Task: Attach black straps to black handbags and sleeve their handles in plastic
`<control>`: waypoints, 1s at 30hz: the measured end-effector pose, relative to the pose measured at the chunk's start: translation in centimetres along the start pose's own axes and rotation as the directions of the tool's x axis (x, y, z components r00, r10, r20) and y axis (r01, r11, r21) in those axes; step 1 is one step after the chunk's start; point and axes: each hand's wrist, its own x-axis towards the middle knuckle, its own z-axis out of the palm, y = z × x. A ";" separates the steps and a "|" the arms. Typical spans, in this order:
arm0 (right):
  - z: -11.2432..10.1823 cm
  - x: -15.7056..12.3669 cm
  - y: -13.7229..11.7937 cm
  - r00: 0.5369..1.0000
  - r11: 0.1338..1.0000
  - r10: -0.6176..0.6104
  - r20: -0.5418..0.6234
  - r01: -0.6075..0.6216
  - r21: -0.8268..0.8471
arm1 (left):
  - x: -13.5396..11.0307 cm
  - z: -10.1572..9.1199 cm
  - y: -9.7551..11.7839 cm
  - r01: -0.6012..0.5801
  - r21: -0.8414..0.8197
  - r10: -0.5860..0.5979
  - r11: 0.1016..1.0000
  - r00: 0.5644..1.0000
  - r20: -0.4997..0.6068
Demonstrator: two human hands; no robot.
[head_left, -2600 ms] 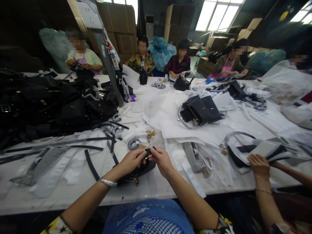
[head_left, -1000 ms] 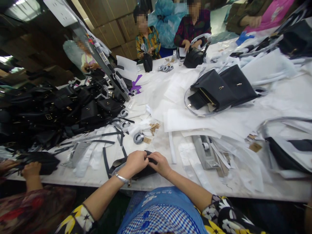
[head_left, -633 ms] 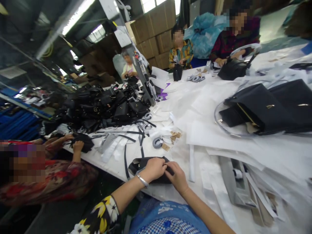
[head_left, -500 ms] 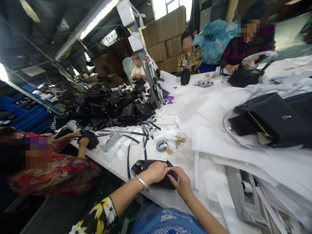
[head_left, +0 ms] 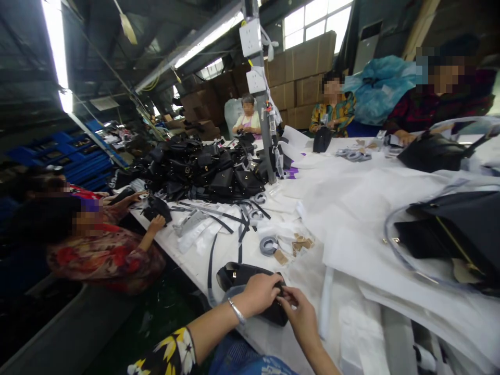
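Note:
A small black bag (head_left: 239, 274) with a gold clasp lies at the near edge of the white table (head_left: 344, 208). My left hand (head_left: 260, 292), with a silver bangle on its wrist, curls closed over the bag's right end. My right hand (head_left: 300, 315) meets it there, fingers pinched on the same end of the bag. What the fingertips work on is hidden. A roll of grey tape (head_left: 268, 245) and brown paper tags (head_left: 299, 244) lie just beyond the bag.
A heap of black bags (head_left: 199, 172) fills the table's left side around a grey post (head_left: 262, 99). Loose black straps (head_left: 234, 224) lie beside it. A larger black handbag (head_left: 457, 234) rests on white sheets at right. A co-worker's hand (head_left: 156, 224) reaches in at left; other people sit opposite.
My view has swung left and upward, bringing the co-worker on my left and the ceiling into sight. Both hands have stayed pinched on the small black bag.

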 end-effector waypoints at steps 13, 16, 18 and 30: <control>-2.8 1.7 0.0 0.915 0.972 0.116 0.386 -0.186 0.147 | -1.5 1.6 -1.1 -0.056 -0.051 0.054 0.997 0.998 -0.038; -3.0 2.2 0.3 0.887 0.963 0.119 0.445 -0.211 0.165 | -1.7 1.7 -1.0 -0.087 -0.064 0.084 0.994 0.995 -0.049; -2.8 2.2 0.0 0.891 0.971 0.101 0.443 -0.186 0.152 | -1.8 1.7 -0.8 -0.123 -0.060 0.120 0.991 0.991 -0.058; -3.4 1.6 -0.6 0.919 0.999 0.041 0.393 -0.044 -0.001 | -0.8 2.7 -0.3 -0.169 -0.033 0.166 0.985 0.983 -0.082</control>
